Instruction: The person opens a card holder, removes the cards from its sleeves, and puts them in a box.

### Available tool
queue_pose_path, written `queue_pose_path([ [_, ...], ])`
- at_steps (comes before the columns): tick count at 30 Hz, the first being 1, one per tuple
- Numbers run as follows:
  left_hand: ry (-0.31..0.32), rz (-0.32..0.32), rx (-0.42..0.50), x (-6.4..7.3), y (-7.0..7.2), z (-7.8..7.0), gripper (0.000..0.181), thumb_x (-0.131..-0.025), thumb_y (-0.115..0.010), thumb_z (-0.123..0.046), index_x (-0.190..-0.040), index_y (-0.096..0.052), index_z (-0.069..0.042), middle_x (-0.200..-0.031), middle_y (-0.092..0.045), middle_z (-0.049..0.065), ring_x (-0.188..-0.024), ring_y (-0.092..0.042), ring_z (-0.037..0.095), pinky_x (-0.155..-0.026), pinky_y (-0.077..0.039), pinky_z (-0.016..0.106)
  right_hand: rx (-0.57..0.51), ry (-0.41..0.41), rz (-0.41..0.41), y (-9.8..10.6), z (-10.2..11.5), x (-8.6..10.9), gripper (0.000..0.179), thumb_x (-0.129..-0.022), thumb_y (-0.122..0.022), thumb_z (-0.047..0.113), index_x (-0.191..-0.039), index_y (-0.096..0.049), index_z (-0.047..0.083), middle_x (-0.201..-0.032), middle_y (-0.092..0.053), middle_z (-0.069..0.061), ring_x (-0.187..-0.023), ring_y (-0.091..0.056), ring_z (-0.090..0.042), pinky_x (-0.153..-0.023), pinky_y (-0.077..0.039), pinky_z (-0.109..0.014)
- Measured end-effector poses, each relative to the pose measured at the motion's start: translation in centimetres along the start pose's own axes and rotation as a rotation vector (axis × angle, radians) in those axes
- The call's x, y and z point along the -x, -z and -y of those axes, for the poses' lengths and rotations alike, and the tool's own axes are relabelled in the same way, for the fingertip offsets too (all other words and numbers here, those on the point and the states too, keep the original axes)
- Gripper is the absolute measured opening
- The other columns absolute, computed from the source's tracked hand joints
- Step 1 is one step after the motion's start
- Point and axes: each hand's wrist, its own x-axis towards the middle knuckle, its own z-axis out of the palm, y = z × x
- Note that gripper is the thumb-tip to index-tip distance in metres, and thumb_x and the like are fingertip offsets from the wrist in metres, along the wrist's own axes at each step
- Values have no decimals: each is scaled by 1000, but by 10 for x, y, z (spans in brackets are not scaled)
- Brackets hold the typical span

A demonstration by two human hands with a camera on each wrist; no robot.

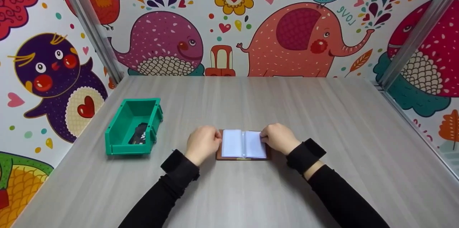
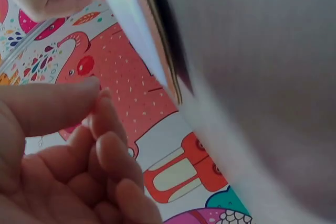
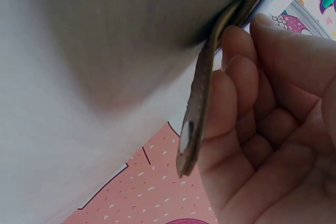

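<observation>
A brown card holder [image 1: 219, 154] lies opened flat on the table, with whitish clear sleeves [image 1: 232, 143] spread to both sides of its middle. My left hand [image 1: 203, 145] is at its left edge. In the left wrist view, that hand's thumb and fingertips meet, loosely curled, with nothing seen between them and a gap to the holder [image 2: 157, 40]. My right hand [image 1: 281, 138] pinches the holder's right side between thumb and index finger. In the right wrist view, a brown strap [image 3: 197, 103] with a round snap sticks out beside the right fingers [image 3: 241, 77].
A green bin [image 1: 132, 149] stands on the table to the left, with dark cards [image 1: 139, 134] inside. Both wrists wear black bands [image 1: 304, 154]. Metal posts [image 1: 96, 23] and cartoon-printed walls border the table [image 1: 244, 195].
</observation>
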Motion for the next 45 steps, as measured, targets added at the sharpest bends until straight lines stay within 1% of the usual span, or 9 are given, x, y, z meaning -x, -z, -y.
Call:
queue_pose_path([
  [3, -34, 7, -18, 0, -5, -2, 9, -78, -71, -3, -70, -69, -9, -69, -64, 3, -63, -60, 23, -58, -49, 40, 2, -6, 0, 0, 0, 0, 13, -79, -79, 0, -72, -70, 7, -75, -69, -4, -67, -64, -21, -64, -53, -39],
  [11, -77, 47, -43, 1, -11, -4, 15, -73, -72, -4, -64, -63, -12, -64, -61, -1, -59, -58, 23, -54, -46, 39, -1, -12, 18, 0, 1, -1, 11, -80, -77, 0, -74, -71, 6, -76, -70, -4, -68, -64, -21, -65, -53, -39],
  [17, -92, 119, -78, 1, -10, -6, 15, -70, -71, -1, -62, -63, -11, -64, -62, 0, -59, -59, 24, -53, -46, 38, 0, 8, 0, -1, 0, 0, 17, -78, -78, -1, -69, -67, 8, -72, -67, -3, -63, -58, -18, -61, -50, -37],
  [21, -102, 142, -87, 0, -12, -7, 15, -70, -71, 0, -62, -64, -11, -64, -63, 2, -60, -59, 25, -54, -47, 39, -1, 14, -17, -1, 0, 1, 17, -78, -78, -2, -69, -67, 8, -71, -67, -2, -62, -57, -17, -59, -50, -37],
  [25, -104, 137, -96, -1, -14, -8, 16, -70, -71, 2, -61, -64, -9, -63, -63, 3, -60, -60, 26, -55, -48, 39, -7, 15, -22, -1, -1, 1, 17, -77, -78, -2, -69, -68, 8, -71, -67, -2, -61, -57, -18, -59, -50, -37],
  [30, -96, 119, -106, -2, -16, -8, 17, -68, -72, 3, -59, -64, -8, -62, -63, 4, -59, -60, 26, -55, -49, 39, -22, 9, -18, -1, -2, 0, 13, -78, -78, -2, -72, -71, 7, -74, -69, -2, -65, -60, -19, -62, -51, -38],
  [34, -105, 108, -103, -2, -17, -8, 17, -67, -71, 4, -58, -63, -8, -62, -63, 3, -58, -59, 25, -55, -48, 38, -29, -10, -25, 0, -1, 0, 7, -79, -78, -2, -80, -75, 5, -81, -72, -6, -73, -67, -22, -68, -54, -39],
  [39, -109, 102, -103, -2, -17, -8, 16, -66, -70, 4, -58, -63, -8, -61, -62, 3, -58, -59, 25, -55, -48, 38, -47, -34, -43, 1, 0, -2, 8, -80, -77, -2, -88, -77, 2, -87, -74, -10, -81, -70, -26, -73, -54, -41],
  [45, -104, 99, -110, -1, -16, -9, 16, -67, -72, 3, -59, -64, -8, -63, -63, 4, -59, -60, 27, -56, -49, 39, -20, -2, -66, 1, -1, -4, 8, -79, -77, -2, -85, -78, 3, -85, -74, -9, -79, -70, -26, -72, -55, -41],
])
